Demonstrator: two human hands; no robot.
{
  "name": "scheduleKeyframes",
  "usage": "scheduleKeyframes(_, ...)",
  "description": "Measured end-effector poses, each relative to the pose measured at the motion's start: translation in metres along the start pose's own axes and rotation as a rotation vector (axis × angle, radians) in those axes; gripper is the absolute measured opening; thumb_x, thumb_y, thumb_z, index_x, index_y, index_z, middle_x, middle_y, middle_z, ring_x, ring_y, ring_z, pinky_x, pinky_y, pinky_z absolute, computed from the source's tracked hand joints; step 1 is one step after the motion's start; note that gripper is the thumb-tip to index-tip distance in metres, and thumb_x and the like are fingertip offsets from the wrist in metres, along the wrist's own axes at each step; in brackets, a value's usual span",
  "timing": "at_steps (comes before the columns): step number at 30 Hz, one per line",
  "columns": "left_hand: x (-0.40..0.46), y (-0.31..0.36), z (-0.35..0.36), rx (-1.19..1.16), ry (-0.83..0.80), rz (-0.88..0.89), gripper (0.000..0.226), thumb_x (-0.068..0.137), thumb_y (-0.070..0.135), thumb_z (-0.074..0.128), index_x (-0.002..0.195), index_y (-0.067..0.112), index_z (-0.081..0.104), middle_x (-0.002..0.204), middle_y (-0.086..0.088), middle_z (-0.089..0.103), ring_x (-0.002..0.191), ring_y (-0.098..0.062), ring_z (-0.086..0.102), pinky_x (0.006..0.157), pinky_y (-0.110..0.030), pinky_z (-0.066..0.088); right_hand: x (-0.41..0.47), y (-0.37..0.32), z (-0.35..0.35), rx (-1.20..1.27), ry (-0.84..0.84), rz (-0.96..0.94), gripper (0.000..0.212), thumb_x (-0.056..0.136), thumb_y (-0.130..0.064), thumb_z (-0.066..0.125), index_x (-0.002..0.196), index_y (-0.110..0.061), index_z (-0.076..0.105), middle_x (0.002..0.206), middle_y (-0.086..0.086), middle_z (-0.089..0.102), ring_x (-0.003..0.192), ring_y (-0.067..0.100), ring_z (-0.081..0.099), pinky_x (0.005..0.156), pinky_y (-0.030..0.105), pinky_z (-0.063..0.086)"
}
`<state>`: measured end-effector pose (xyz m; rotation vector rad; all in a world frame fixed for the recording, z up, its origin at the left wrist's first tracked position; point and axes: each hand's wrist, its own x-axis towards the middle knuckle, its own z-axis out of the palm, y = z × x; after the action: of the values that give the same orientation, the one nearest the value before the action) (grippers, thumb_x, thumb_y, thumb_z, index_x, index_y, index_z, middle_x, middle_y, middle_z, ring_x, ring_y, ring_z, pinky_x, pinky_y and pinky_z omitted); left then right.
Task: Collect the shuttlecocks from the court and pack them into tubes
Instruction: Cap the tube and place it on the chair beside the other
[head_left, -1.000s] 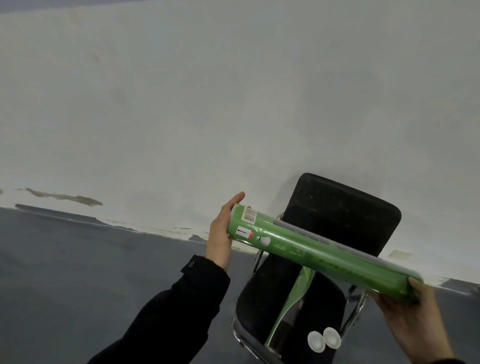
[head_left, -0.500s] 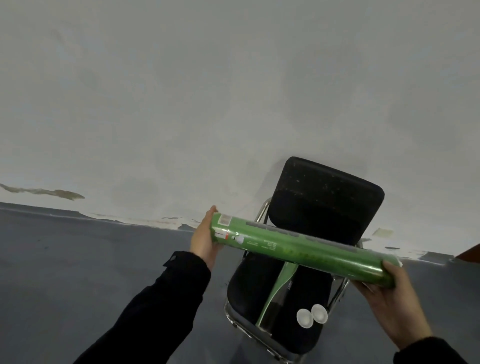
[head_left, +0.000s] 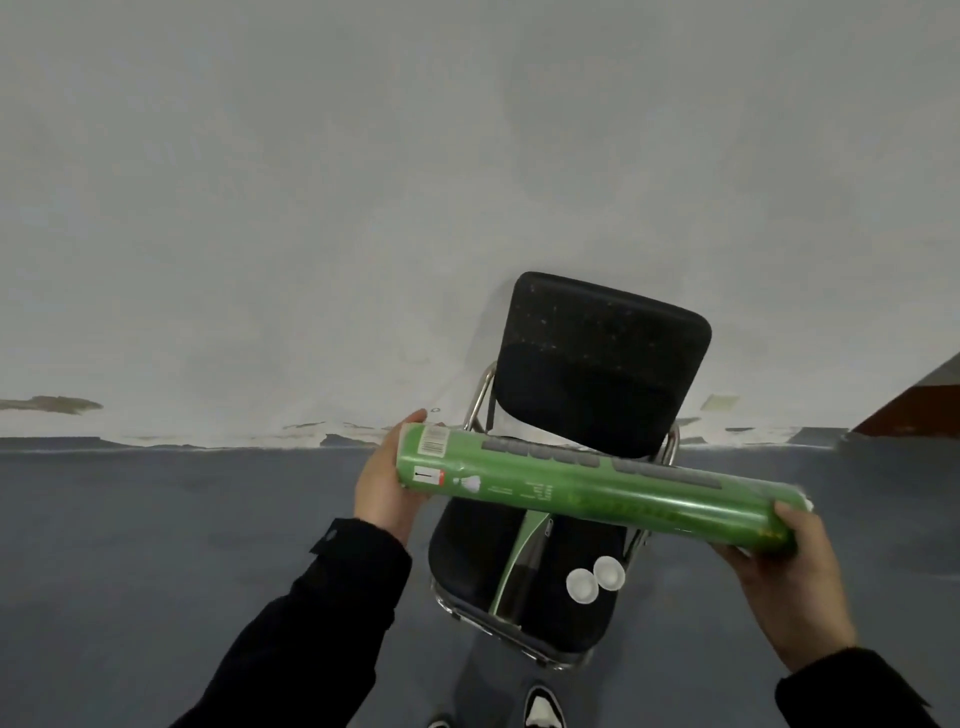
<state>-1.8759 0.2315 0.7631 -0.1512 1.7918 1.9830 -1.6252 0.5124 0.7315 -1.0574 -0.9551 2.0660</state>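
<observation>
A long green shuttlecock tube (head_left: 597, 493) lies nearly level in the air above a black chair (head_left: 597, 374). My left hand (head_left: 387, 483) presses its palm against the tube's left end, fingers straight. My right hand (head_left: 779, 566) cups the right end from below, with the thumb curled over the top. A second green tube (head_left: 519, 566) lies on the chair seat under the held one. Two white round caps (head_left: 595, 579) sit side by side on the seat to its right. No shuttlecock is in view.
The chair stands against a pale wall (head_left: 363, 208) with peeling paint at its base. Grey-blue floor (head_left: 156, 545) spreads left and right. My shoe (head_left: 543, 709) shows at the bottom edge. A dark red-brown surface (head_left: 919, 405) sits at the far right.
The camera has tilted down and the chair now sits more fully in view. The held tube has levelled out a little. Both hands keep their places on the tube's ends.
</observation>
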Motion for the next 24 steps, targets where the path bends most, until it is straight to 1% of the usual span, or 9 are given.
scheduleKeyframes(2, -0.005, 0.006, 0.013, -0.005, -0.001, 0.019, 0.03, 0.112, 0.021, 0.04, 0.125, 0.018, 0.067, 0.103, -0.003, 0.079, 0.086, -0.01, 0.075, 0.075, -0.031, 0.061, 0.004, -0.001, -0.004, 0.038, 0.005, 0.003, 0.031, 0.087, -0.034, 0.059, 0.114, -0.02, 0.062, 0.121, 0.013, 0.063, 0.115, 0.028, 0.063, 0.083, 0.041, 0.062)
scheduleKeyframes(4, -0.005, 0.008, 0.021, -0.047, -0.01, -0.016, 0.051, 0.112, 0.044, 0.023, 0.118, 0.02, 0.069, 0.108, -0.004, 0.079, 0.096, -0.017, 0.075, 0.09, -0.037, 0.057, 0.008, 0.0, -0.003, 0.055, -0.034, 0.0, 0.021, 0.09, -0.033, 0.055, 0.107, -0.023, 0.064, 0.118, 0.009, 0.065, 0.112, 0.025, 0.064, 0.087, 0.04, 0.061)
scheduleKeyframes(6, -0.004, 0.011, 0.021, -0.021, -0.016, -0.011, 0.041, 0.113, 0.037, 0.028, 0.117, 0.024, 0.067, 0.115, -0.006, 0.077, 0.096, -0.015, 0.075, 0.089, -0.037, 0.057, 0.012, -0.001, 0.001, 0.072, -0.063, -0.009, 0.019, 0.092, -0.032, 0.051, 0.101, -0.024, 0.065, 0.116, 0.008, 0.066, 0.115, 0.026, 0.063, 0.096, 0.043, 0.056)
scheduleKeyframes(7, -0.003, 0.011, 0.018, 0.012, -0.025, -0.006, 0.028, 0.112, 0.026, 0.038, 0.12, 0.025, 0.065, 0.12, -0.007, 0.075, 0.093, -0.011, 0.075, 0.082, -0.034, 0.059, 0.014, -0.001, 0.002, 0.075, -0.075, -0.009, 0.019, 0.093, -0.032, 0.05, 0.099, -0.024, 0.065, 0.115, 0.009, 0.066, 0.118, 0.028, 0.061, 0.099, 0.045, 0.054)
scheduleKeyframes(9, -0.003, 0.012, 0.014, 0.063, -0.094, 0.001, 0.027, 0.107, 0.014, 0.05, 0.128, 0.028, 0.06, 0.127, 0.0, 0.071, 0.097, -0.009, 0.074, 0.072, -0.03, 0.059, 0.019, -0.002, 0.004, 0.061, -0.097, -0.009, 0.019, 0.09, -0.032, 0.051, 0.102, -0.022, 0.064, 0.12, 0.014, 0.063, 0.125, 0.033, 0.055, 0.1, 0.046, 0.052)
scheduleKeyframes(12, -0.001, 0.022, 0.011, 0.027, -0.111, -0.072, 0.03, 0.106, 0.021, 0.047, 0.131, 0.031, 0.06, 0.131, 0.004, 0.069, 0.113, -0.02, 0.069, 0.079, -0.039, 0.057, 0.022, -0.001, 0.007, 0.032, -0.121, -0.002, 0.049, 0.076, -0.035, 0.066, 0.119, -0.016, 0.053, 0.133, 0.022, 0.054, 0.13, 0.037, 0.05, 0.101, 0.05, 0.05)
scheduleKeyframes(16, 0.001, 0.029, 0.005, 0.057, -0.139, -0.092, 0.032, 0.108, 0.026, 0.041, 0.136, 0.028, 0.057, 0.13, -0.001, 0.066, 0.102, -0.019, 0.067, 0.074, -0.039, 0.057, 0.02, 0.008, 0.013, 0.016, -0.154, 0.022, 0.06, 0.075, -0.035, 0.064, 0.127, -0.008, 0.053, 0.145, 0.024, 0.053, 0.135, 0.039, 0.052, 0.1, 0.047, 0.051)
scheduleKeyframes(20, 0.002, 0.032, -0.006, -0.249, -0.224, -0.077, 0.036, 0.105, 0.03, 0.049, 0.137, 0.019, 0.058, 0.123, -0.015, 0.067, 0.109, -0.033, 0.066, 0.1, -0.058, 0.051, 0.012, 0.02, 0.02, 0.058, -0.14, 0.098, 0.036, 0.085, -0.035, 0.056, 0.115, -0.015, 0.06, 0.141, 0.022, 0.056, 0.119, 0.029, 0.066, 0.094, 0.041, 0.057)
scheduleKeyframes(24, 0.005, 0.041, -0.008, -0.512, -0.262, -0.088, 0.034, 0.099, 0.03, 0.059, 0.129, 0.017, 0.065, 0.117, -0.011, 0.072, 0.104, -0.028, 0.071, 0.088, -0.046, 0.059, 0.004, 0.04, 0.027, 0.057, -0.1, 0.171, 0.036, 0.093, -0.037, 0.05, 0.118, -0.014, 0.061, 0.146, 0.023, 0.053, 0.104, 0.025, 0.071, 0.096, 0.046, 0.054)
